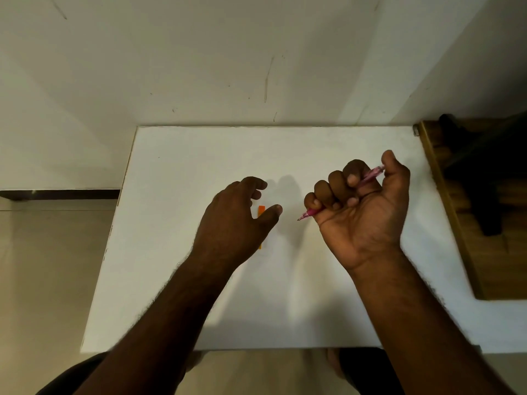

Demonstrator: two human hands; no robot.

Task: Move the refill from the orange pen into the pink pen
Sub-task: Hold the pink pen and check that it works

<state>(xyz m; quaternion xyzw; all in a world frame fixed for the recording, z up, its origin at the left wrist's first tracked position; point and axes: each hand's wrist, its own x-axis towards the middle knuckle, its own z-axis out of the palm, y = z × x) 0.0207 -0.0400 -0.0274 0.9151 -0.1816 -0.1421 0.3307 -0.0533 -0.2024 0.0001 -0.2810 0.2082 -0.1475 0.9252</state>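
The right hand (360,206) is closed in a fist around the pink pen (368,178), held clear of the white surface (199,155); the tip projects to the lower left of the fist and the rear end emerges beside the thumb. The left hand (238,220) is spread loosely, palm down, fingers apart, gripping nothing, directly over the orange pen (261,211), which lies on the surface near the centre and is mostly hidden beneath that hand. Whether the refill is in either barrel cannot be determined. Risks: the full-fist grip leaves no finger free to unscrew the pink pen, so a regrip may let it slip. The left hand conceals the orange pen, so a blind pinch may roll it away. Small loosened parts may scatter off the surface.
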